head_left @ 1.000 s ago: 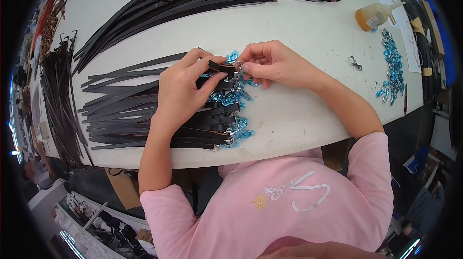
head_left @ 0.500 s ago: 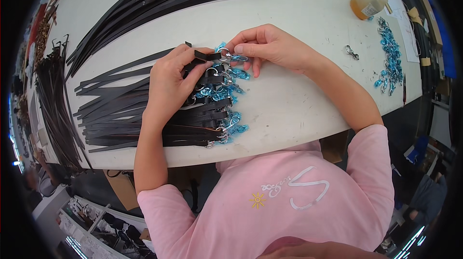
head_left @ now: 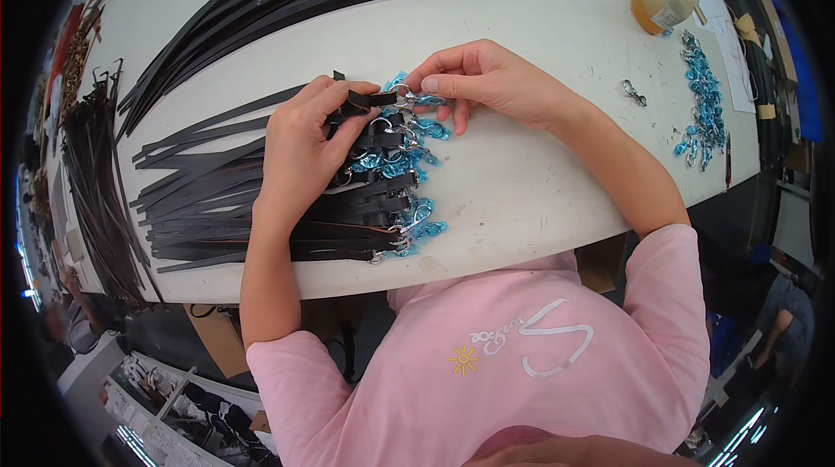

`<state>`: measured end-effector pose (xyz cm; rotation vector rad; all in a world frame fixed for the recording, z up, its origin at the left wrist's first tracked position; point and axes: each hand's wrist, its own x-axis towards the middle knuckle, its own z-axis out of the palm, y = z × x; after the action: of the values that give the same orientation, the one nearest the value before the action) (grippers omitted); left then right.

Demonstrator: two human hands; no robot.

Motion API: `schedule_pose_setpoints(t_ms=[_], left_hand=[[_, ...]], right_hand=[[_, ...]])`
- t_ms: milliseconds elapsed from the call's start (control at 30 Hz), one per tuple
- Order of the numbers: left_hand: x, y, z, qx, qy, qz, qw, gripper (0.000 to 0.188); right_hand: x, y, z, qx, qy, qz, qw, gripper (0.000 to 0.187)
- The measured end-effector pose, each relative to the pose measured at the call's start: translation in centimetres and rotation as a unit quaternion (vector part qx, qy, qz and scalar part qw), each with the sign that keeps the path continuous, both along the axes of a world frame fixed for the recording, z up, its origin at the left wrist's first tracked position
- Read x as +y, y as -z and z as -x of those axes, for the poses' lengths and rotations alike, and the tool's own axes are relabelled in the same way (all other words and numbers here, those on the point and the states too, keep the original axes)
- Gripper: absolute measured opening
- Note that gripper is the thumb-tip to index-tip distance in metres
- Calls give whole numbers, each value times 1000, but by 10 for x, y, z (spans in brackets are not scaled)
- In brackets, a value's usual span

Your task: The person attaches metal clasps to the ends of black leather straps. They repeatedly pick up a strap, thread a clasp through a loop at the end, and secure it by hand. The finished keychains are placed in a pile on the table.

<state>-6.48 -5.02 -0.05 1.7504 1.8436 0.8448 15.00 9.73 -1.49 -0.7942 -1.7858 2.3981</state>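
Note:
My left hand (head_left: pixel 306 135) is closed around a black strap (head_left: pixel 379 100), pinching it close to its looped end. A metal ring passes through that loop and carries a snap hook (head_left: pixel 421 100) partly wrapped in blue film. My right hand (head_left: pixel 489 86) has thumb and forefinger together at the ring and hook, with the other fingers curled behind. Below the hands lies a row of similar black straps (head_left: pixel 217 215), their tails to the left. Their hook ends, in blue film (head_left: pixel 426 213), point right. The left palm hides part of the held strap.
A bundle of long black straps (head_left: pixel 287 10) lies across the far side of the white table (head_left: pixel 539 197). More straps (head_left: pixel 96 171) hang over the left edge. At right are a bottle of amber liquid (head_left: pixel 665 10), a loose snap hook (head_left: pixel 634 94) and a pile of blue-wrapped hooks (head_left: pixel 703 102).
My left hand has shifted slightly left, and the strap end with its ring and hook has moved slightly left. The right hand keeps almost the same place.

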Motion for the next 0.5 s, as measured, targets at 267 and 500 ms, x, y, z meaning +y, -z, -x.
schedule_pose_setpoints(t_ms=[267,500], left_hand=[[1,0,-1,-5,-15,-35,999,22],[0,-1,-3,-3,-28,-47,999,23]], right_hand=[[2,2,0,-3,11,1,1000,33],[1,5,1,3,19,-13,1000,32]])
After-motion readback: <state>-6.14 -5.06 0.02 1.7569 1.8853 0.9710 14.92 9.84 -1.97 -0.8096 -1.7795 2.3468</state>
